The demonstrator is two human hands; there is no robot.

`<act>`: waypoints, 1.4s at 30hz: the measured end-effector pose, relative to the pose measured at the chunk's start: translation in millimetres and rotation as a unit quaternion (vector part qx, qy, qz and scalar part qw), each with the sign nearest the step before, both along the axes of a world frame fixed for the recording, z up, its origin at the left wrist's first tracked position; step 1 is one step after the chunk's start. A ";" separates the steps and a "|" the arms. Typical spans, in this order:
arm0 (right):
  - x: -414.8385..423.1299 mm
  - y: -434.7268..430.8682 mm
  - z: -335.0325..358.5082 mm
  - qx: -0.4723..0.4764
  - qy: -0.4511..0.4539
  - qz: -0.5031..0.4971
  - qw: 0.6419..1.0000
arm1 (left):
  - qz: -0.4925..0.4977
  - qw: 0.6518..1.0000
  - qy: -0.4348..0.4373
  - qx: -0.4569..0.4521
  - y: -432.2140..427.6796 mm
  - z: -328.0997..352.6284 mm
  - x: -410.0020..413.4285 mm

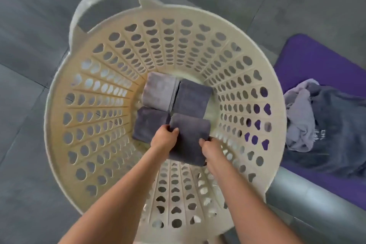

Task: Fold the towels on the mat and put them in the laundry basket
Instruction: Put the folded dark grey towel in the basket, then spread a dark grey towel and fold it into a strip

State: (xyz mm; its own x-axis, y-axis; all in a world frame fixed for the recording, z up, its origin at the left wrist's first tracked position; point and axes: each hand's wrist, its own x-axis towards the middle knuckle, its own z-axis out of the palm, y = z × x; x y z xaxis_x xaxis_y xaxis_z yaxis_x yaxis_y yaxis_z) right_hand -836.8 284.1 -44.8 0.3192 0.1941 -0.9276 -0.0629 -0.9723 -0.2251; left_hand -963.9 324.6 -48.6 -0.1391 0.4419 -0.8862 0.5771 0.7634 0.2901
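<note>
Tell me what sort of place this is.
Probably a room at home, at floor level: large grey floor tiles, a cream plastic laundry basket holding folded towels, and a purple mat bearing a heap of unfolded towels.

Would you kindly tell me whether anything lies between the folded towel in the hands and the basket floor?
Nothing visible does. Left hand and right hand hold the dark folded towel over the laundry basket's near-right quarter; three other folded towels fill the rest. What lies beneath is hidden.
</note>
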 end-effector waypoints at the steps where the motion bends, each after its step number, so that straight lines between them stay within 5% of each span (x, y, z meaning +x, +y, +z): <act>1: -0.5 -2.2 -17.9 -0.005 -0.011 0.001 1.000 | -0.015 1.000 0.008 -0.002 -0.1 -17.9 2.4; 10: -15.2 -7.6 -117.5 -0.016 -0.075 -0.028 0.997 | -0.085 0.995 0.046 -0.009 -18.8 -102.9 16.5; 18: -13.6 -5.4 -113.3 -0.056 -0.103 0.032 0.993 | 0.000 0.993 0.047 0.105 -38.3 -82.1 29.4; 28: 33.0 35.1 75.9 0.059 -0.084 0.144 0.984 | -0.059 0.982 0.116 0.135 7.2 88.2 51.7; 33: 97.3 28.4 207.4 0.124 -0.099 0.173 0.972 | -0.151 0.966 0.062 0.199 30.1 223.4 105.2; 42: 288.8 -110.3 339.3 0.159 -0.149 0.073 0.973 | -0.181 0.933 0.000 0.313 -29.8 388.1 260.8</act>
